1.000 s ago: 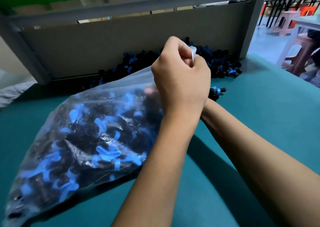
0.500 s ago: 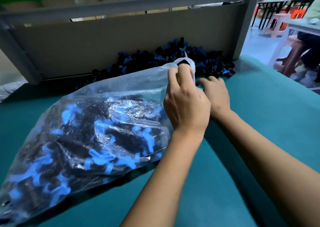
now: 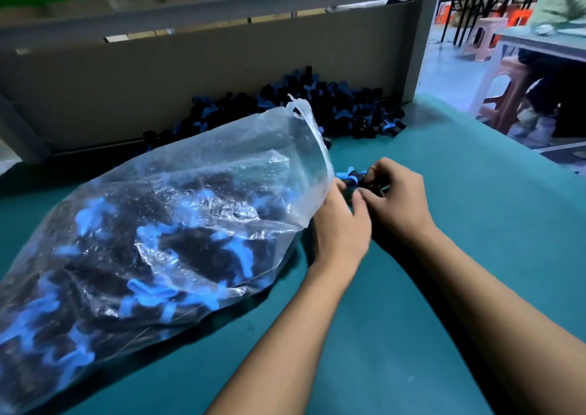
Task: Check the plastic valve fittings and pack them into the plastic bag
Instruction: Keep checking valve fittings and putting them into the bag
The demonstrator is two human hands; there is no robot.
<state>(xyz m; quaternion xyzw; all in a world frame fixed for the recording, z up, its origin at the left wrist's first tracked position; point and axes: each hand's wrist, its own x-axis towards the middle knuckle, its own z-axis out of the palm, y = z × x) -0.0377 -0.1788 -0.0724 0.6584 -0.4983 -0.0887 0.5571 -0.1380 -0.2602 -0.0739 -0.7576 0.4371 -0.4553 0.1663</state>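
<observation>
A black-and-blue fitting [image 3: 352, 178] is pinched between left hand [image 3: 341, 224] and right hand [image 3: 394, 197] just beside the mouth of the bag [image 3: 190, 211] on the surface [image 3: 475, 256]; it is best turned fully for inspection, then slipped well inside.

One head-worn camera looks forward and down from close above a green table [image 3: 444, 287]. It faces a grey backboard [image 3: 190, 75] at the table's far edge.
</observation>
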